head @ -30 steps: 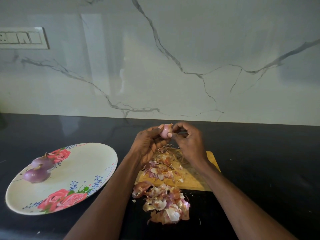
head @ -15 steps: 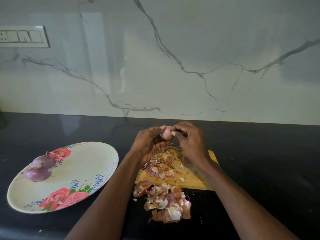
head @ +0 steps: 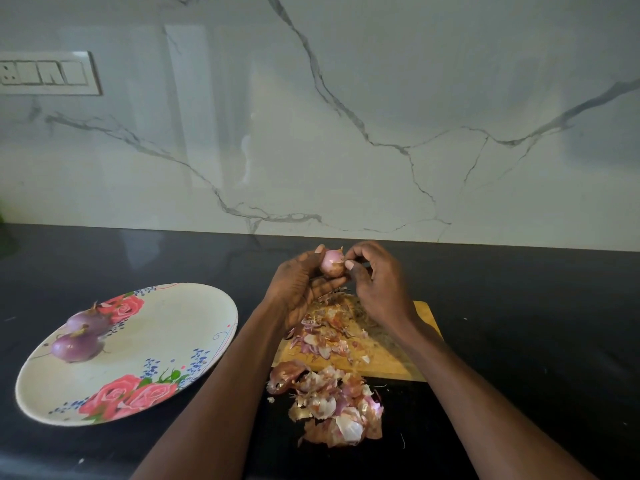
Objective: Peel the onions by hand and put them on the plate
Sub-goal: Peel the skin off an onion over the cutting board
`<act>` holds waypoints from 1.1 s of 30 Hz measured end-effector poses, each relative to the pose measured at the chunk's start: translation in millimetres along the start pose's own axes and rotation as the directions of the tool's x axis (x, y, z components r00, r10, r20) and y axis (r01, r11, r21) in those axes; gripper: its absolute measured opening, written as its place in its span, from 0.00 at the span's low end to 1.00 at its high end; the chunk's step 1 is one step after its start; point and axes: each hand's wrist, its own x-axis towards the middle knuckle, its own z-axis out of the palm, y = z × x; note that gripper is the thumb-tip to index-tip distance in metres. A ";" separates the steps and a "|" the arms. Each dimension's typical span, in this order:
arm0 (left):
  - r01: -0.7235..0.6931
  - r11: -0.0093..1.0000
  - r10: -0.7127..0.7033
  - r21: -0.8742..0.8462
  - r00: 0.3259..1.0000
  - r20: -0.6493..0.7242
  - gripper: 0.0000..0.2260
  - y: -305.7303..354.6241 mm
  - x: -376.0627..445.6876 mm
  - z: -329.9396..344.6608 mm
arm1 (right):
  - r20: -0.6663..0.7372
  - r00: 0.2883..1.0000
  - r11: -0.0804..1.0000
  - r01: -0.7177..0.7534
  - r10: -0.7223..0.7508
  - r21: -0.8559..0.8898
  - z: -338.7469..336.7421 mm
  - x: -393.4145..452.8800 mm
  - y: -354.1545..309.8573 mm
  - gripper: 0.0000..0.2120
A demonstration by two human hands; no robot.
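A small pink onion (head: 331, 262) is held above the far end of the wooden cutting board (head: 388, 362). My left hand (head: 300, 289) cups it from below and the left, with fingers curled round it. My right hand (head: 377, 282) pinches at the onion's right side with thumb and fingertips. On the left stands a white plate (head: 166, 327) with rose prints, and two peeled purple onions (head: 77, 346) (head: 87, 320) lie at its left side.
Onion skins (head: 325, 332) litter the board, and a bigger heap of skins (head: 332, 407) lies on the black counter (head: 536, 341) in front of it. A marble wall runs behind, with a switch panel (head: 45, 73) at the upper left.
The onion has turned a little in my hands, showing more of its pale pink side. My right fingers have shifted on its right side. The plate and its onions have not moved.
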 end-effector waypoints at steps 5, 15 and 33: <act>0.027 0.999 -0.027 -0.019 0.999 -0.021 0.14 -0.2 0.4 -1.4 | 0.012 1.000 1.000 -0.019 0.019 0.016 -1.2 -0.2 -3.7 0.06; 0.040 0.997 -0.044 -0.065 0.997 -0.063 0.15 1.4 -0.5 -3.6 | 0.017 0.985 0.977 -0.171 0.170 0.131 -3.6 -0.3 -6.5 0.08; 0.006 0.997 0.000 0.072 0.996 -0.090 0.04 3.9 -5.7 1.0 | 0.114 0.990 0.984 -0.101 0.085 0.144 -4.5 1.6 -4.5 0.12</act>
